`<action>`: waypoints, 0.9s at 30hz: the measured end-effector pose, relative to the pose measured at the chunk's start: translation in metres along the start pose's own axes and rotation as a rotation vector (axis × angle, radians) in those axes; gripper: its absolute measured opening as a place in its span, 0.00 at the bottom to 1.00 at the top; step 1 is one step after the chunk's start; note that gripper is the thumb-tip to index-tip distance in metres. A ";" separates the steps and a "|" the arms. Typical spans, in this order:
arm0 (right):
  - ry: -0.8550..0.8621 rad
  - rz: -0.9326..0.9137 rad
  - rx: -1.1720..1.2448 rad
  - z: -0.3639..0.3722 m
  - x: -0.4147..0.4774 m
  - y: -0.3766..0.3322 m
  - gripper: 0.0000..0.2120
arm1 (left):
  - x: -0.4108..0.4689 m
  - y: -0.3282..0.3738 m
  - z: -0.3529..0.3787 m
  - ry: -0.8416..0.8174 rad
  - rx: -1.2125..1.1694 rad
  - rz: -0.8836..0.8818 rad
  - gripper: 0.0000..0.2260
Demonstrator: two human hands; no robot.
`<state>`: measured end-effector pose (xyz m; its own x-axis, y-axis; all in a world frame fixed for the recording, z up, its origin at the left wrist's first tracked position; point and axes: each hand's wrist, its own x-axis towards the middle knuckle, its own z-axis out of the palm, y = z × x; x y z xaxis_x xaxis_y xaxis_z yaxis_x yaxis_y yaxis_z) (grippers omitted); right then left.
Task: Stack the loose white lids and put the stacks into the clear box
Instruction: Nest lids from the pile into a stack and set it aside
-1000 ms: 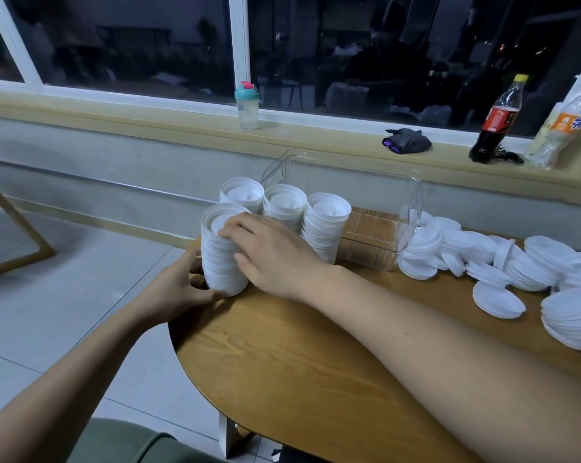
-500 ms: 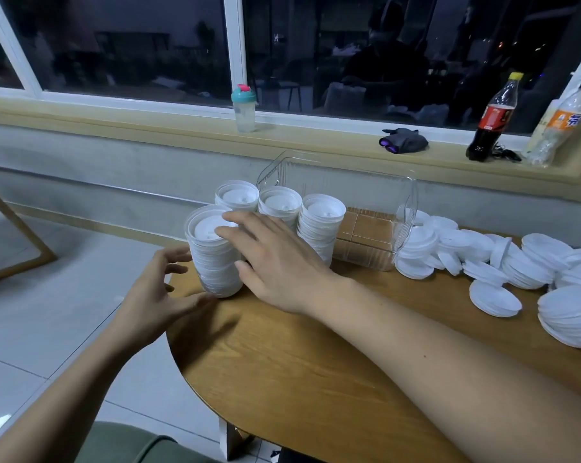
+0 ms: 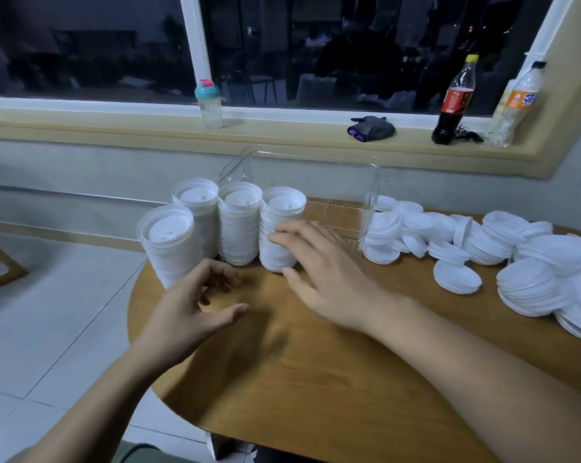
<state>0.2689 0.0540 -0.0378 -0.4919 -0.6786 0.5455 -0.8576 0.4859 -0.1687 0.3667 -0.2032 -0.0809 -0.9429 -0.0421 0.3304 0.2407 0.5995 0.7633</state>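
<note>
**Q:** Where are the lids?

**A:** Four upright stacks of white lids [image 3: 239, 228] stand on the wooden table [image 3: 316, 362], just left of the clear box [image 3: 316, 182] and outside it. Loose lids [image 3: 456, 275] lie heaped to the box's right.

**Q:** And the hands?

**A:** The right hand [image 3: 329, 279] lays nearly straight fingers against the stack nearest the box [image 3: 282, 208]. The left hand [image 3: 189, 312] hovers farther left of the box, relaxed, holding nothing.

No wording can be read with certainty. The dark soda bottle [image 3: 454, 101] on the windowsill [image 3: 282, 138] wears a red label whose print is too small to make out. The clear bottle [image 3: 516, 105] just beside it has an orange label with large white characters, blurred beyond reading.
</note>
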 end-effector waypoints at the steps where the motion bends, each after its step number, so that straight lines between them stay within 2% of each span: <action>1: -0.003 0.015 -0.001 -0.004 -0.009 0.007 0.22 | 0.004 0.006 0.010 -0.021 -0.012 0.019 0.20; 9: -0.094 0.235 -0.010 -0.030 -0.092 0.074 0.21 | 0.051 0.042 0.104 -0.227 0.013 0.163 0.16; 15: -0.098 0.405 -0.106 -0.050 -0.152 0.121 0.19 | 0.091 0.055 0.175 -0.348 0.062 0.289 0.14; 19: -0.009 0.467 -0.237 -0.060 -0.186 0.150 0.14 | 0.112 0.059 0.212 -0.335 0.142 0.372 0.14; 22: 0.107 0.508 -0.325 -0.065 -0.203 0.169 0.08 | 0.126 0.063 0.234 -0.256 0.293 0.496 0.13; 24: 0.135 0.516 -0.362 -0.069 -0.207 0.178 0.07 | 0.135 0.064 0.246 -0.192 0.412 0.577 0.11; 27: 0.126 0.493 -0.398 -0.069 -0.210 0.186 0.07 | 0.145 0.064 0.254 -0.166 0.548 0.582 0.13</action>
<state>0.2233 0.3248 -0.1273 -0.7714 -0.2655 0.5783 -0.4024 0.9075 -0.1202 0.1866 0.0322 -0.1249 -0.7335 0.4903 0.4707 0.5967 0.7961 0.1006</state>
